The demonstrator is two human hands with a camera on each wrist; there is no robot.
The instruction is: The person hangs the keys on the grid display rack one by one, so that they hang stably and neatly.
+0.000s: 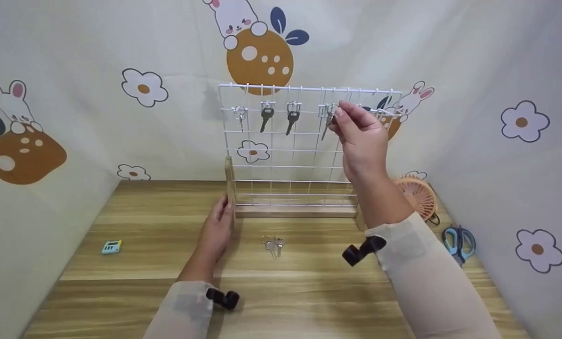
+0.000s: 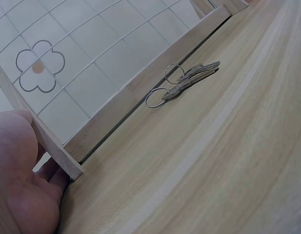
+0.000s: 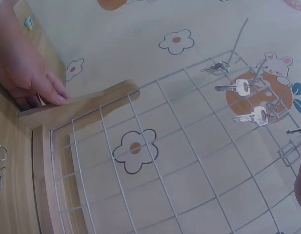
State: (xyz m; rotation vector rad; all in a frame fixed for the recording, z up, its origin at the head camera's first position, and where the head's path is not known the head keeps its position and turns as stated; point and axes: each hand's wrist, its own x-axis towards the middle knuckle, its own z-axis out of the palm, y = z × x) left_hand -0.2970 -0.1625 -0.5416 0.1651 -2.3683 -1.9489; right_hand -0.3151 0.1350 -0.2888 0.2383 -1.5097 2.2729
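A white wire grid rack stands on a wooden base, with hooks along its upper part. My left hand grips its wooden side post low down, fingers behind the wood in the left wrist view. High at the right half, my right hand pinches a key near its ring, against a hook; fingertips partly cover it. Further left hang a silver key and two dark-headed keys, one key beside another key. Loose keys with rings lie on the table before the base.
On the wood-grain table, a small teal gadget lies at left. An orange fan stands behind my right forearm, near blue-handled scissors. Printed curtains enclose the back and sides.
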